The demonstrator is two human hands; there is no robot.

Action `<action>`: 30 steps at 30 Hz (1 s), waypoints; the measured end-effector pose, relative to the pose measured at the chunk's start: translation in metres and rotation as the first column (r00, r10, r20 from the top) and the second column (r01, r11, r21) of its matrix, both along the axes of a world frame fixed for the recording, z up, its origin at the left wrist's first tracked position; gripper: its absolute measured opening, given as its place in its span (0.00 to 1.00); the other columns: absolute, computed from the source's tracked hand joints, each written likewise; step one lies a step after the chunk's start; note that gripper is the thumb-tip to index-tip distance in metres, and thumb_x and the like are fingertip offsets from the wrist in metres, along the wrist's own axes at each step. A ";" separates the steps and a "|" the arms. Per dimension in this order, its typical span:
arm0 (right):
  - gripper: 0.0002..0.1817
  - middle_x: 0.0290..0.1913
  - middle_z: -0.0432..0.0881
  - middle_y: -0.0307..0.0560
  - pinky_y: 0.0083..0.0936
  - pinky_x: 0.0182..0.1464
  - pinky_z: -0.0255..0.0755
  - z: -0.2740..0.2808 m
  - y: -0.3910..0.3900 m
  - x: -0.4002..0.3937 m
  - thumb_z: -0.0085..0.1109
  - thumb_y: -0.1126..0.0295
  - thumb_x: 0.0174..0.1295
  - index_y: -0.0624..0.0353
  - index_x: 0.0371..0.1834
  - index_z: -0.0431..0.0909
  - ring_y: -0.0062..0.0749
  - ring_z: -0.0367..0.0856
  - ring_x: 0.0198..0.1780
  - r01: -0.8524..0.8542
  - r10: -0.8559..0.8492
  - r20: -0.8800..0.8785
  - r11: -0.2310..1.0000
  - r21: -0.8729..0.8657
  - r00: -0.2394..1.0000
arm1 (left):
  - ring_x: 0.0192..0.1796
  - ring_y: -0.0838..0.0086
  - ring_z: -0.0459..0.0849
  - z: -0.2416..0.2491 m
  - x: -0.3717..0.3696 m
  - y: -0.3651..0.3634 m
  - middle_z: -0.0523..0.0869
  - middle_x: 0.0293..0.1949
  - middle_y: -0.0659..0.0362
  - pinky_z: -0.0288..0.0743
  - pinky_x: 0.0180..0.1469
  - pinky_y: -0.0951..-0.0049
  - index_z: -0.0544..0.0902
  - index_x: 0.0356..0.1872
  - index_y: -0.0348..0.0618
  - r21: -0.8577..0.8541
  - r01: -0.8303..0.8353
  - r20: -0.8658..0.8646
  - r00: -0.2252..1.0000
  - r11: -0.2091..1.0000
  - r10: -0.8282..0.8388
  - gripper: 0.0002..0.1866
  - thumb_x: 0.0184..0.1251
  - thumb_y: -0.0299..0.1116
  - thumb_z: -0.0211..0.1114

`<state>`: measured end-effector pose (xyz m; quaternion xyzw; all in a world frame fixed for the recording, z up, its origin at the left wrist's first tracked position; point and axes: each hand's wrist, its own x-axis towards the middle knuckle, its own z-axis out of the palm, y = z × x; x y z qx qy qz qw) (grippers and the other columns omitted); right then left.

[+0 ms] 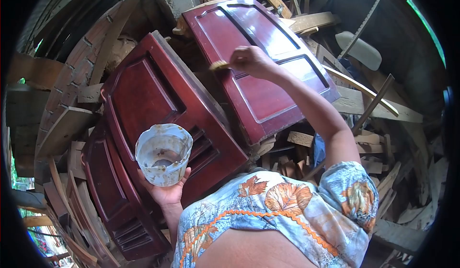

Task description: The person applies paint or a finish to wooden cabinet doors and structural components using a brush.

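My left hand [165, 190] is wrapped around the lower part of a white plastic tub [165, 174] with a ragged rim and brown stains. A little liquid shows at the bottom of the tub. My right hand [251, 62], fingers pinched together, grips a paintbrush whose pale bristles [220, 65] point left. The bristles overlap the left edge of a glossy dark-red wooden door [261, 98] with raised panels. Beside it, behind the tub, leans a second dark-red door [143, 88]. The brush handle is mostly hidden in my fingers.
Another dark-red panelled piece [108, 186] stands at the lower left. Wood offcuts [378, 148] are heaped on the right, and long planks [72, 129] lean on the left by a brick wall [79, 69]. A concrete post [175, 2] rises at the back.
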<state>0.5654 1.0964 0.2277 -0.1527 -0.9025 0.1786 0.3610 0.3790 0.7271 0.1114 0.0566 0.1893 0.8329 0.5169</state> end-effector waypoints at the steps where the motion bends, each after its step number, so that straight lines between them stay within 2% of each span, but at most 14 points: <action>1: 0.05 0.30 0.84 0.45 0.32 0.37 0.75 0.009 -0.016 0.015 0.63 0.68 0.54 0.57 0.29 0.82 0.38 0.83 0.33 -0.004 0.004 0.008 1.000 -0.002 1.000 | 0.63 0.45 0.70 -0.001 -0.001 0.000 0.66 0.65 0.51 0.76 0.47 0.32 0.61 0.69 0.57 -0.002 -0.004 0.008 1.000 1.000 0.004 0.44 0.54 0.67 0.61; 3: 0.03 0.28 0.83 0.43 0.29 0.35 0.75 0.028 -0.048 0.048 0.61 0.72 0.54 0.58 0.28 0.82 0.32 0.83 0.32 -0.125 0.163 0.171 0.969 -0.215 0.972 | 0.63 0.46 0.70 -0.003 -0.004 -0.001 0.67 0.65 0.52 0.76 0.47 0.32 0.62 0.69 0.57 -0.021 0.005 0.037 0.999 1.000 -0.004 0.44 0.55 0.67 0.60; 5: 0.04 0.32 0.83 0.41 0.22 0.37 0.74 0.043 -0.069 0.077 0.65 0.74 0.57 0.60 0.34 0.83 0.22 0.81 0.34 -0.140 0.231 0.359 0.955 -0.262 0.904 | 0.63 0.46 0.70 -0.003 -0.006 -0.001 0.67 0.65 0.52 0.76 0.47 0.32 0.62 0.69 0.57 -0.026 0.010 0.038 0.999 1.000 -0.009 0.43 0.55 0.67 0.60; 9: 0.06 0.32 0.85 0.43 0.20 0.36 0.75 0.061 -0.093 0.111 0.64 0.74 0.56 0.62 0.35 0.84 0.23 0.83 0.33 -0.175 0.409 0.437 0.858 -0.482 0.801 | 0.62 0.47 0.71 -0.002 -0.006 0.000 0.67 0.65 0.53 0.77 0.46 0.33 0.62 0.69 0.58 -0.026 0.028 0.018 0.999 0.999 -0.027 0.43 0.55 0.67 0.60; 11: 0.07 0.31 0.86 0.48 0.19 0.35 0.78 0.067 -0.092 0.118 0.64 0.75 0.55 0.67 0.36 0.83 0.26 0.86 0.31 -0.101 0.505 0.404 0.710 -0.697 0.763 | 0.62 0.47 0.71 -0.001 -0.007 0.001 0.67 0.65 0.53 0.78 0.45 0.34 0.62 0.69 0.58 -0.027 0.037 0.009 0.999 0.999 -0.037 0.43 0.55 0.68 0.60; 12: 0.09 0.29 0.85 0.51 0.19 0.34 0.80 0.064 -0.092 0.115 0.64 0.74 0.55 0.69 0.35 0.82 0.28 0.87 0.29 -0.075 0.436 0.382 0.733 -0.676 0.815 | 0.62 0.47 0.71 -0.002 -0.007 0.000 0.67 0.65 0.53 0.78 0.45 0.34 0.62 0.69 0.58 -0.028 0.042 0.001 0.999 0.999 -0.042 0.43 0.54 0.68 0.60; 14: 0.11 0.29 0.85 0.51 0.21 0.33 0.81 0.047 -0.070 0.116 0.66 0.72 0.55 0.69 0.36 0.81 0.30 0.86 0.28 -0.035 0.324 0.233 0.647 -0.761 0.917 | 0.62 0.47 0.72 0.001 -0.006 0.000 0.67 0.65 0.53 0.78 0.45 0.34 0.62 0.68 0.58 -0.033 0.043 -0.001 0.999 0.999 -0.043 0.43 0.55 0.68 0.60; 17: 0.13 0.29 0.84 0.52 0.21 0.29 0.81 0.032 -0.043 0.123 0.68 0.71 0.54 0.70 0.36 0.80 0.32 0.86 0.26 0.009 0.147 0.121 0.600 -0.800 0.982 | 0.61 0.47 0.72 0.003 -0.004 0.001 0.67 0.64 0.53 0.78 0.45 0.34 0.62 0.68 0.58 -0.039 0.036 -0.002 0.999 0.999 -0.036 0.43 0.55 0.67 0.61; 19: 0.11 0.28 0.84 0.50 0.22 0.28 0.81 0.027 -0.021 0.140 0.67 0.71 0.54 0.69 0.34 0.80 0.30 0.85 0.24 0.179 -0.159 0.100 0.629 -0.757 0.982 | 0.61 0.47 0.72 0.003 -0.003 0.000 0.67 0.64 0.53 0.78 0.45 0.34 0.62 0.68 0.58 -0.044 0.027 -0.001 1.000 0.999 -0.028 0.43 0.55 0.67 0.61; 23: 0.07 0.24 0.83 0.48 0.21 0.22 0.76 0.017 0.029 0.210 0.63 0.73 0.50 0.67 0.29 0.81 0.28 0.83 0.21 0.392 -0.493 0.027 0.656 -0.645 0.870 | 0.62 0.46 0.71 -0.001 -0.004 -0.001 0.67 0.65 0.53 0.78 0.46 0.34 0.62 0.69 0.58 -0.015 0.014 -0.003 1.000 1.000 -0.014 0.43 0.54 0.66 0.61; 25: 0.08 0.23 0.83 0.48 0.27 0.28 0.77 0.017 0.041 0.237 0.64 0.70 0.45 0.65 0.24 0.81 0.32 0.84 0.23 0.664 -0.690 0.068 0.659 -0.353 0.721 | 0.62 0.46 0.71 -0.002 -0.005 -0.002 0.67 0.65 0.53 0.77 0.46 0.33 0.62 0.69 0.58 -0.023 0.011 -0.004 1.000 1.000 -0.011 0.43 0.54 0.66 0.61; 26: 0.12 0.25 0.84 0.52 0.34 0.37 0.77 0.017 0.042 0.246 0.63 0.65 0.41 0.63 0.24 0.83 0.40 0.85 0.30 0.813 -0.810 0.089 0.567 -0.133 0.580 | 0.62 0.46 0.71 -0.001 -0.004 -0.003 0.67 0.65 0.53 0.77 0.46 0.33 0.62 0.69 0.58 -0.026 0.014 -0.004 1.000 1.000 -0.014 0.43 0.54 0.66 0.61; 27: 0.12 0.25 0.84 0.52 0.34 0.37 0.77 0.020 0.034 0.246 0.63 0.65 0.41 0.63 0.24 0.83 0.40 0.85 0.30 0.818 -0.815 0.089 0.560 -0.134 0.573 | 0.62 0.45 0.71 0.000 -0.004 -0.003 0.67 0.65 0.52 0.77 0.47 0.33 0.62 0.69 0.58 -0.029 0.019 -0.003 1.000 0.999 -0.019 0.43 0.54 0.67 0.61; 30: 0.11 0.30 0.84 0.57 0.39 0.43 0.77 0.017 0.003 0.217 0.59 0.66 0.44 0.60 0.27 0.84 0.49 0.85 0.37 0.878 -0.892 0.161 0.447 0.173 0.423 | 0.63 0.45 0.70 0.000 -0.006 -0.001 0.67 0.65 0.52 0.77 0.47 0.33 0.62 0.69 0.57 -0.009 0.059 -0.015 0.998 0.998 -0.060 0.43 0.55 0.67 0.62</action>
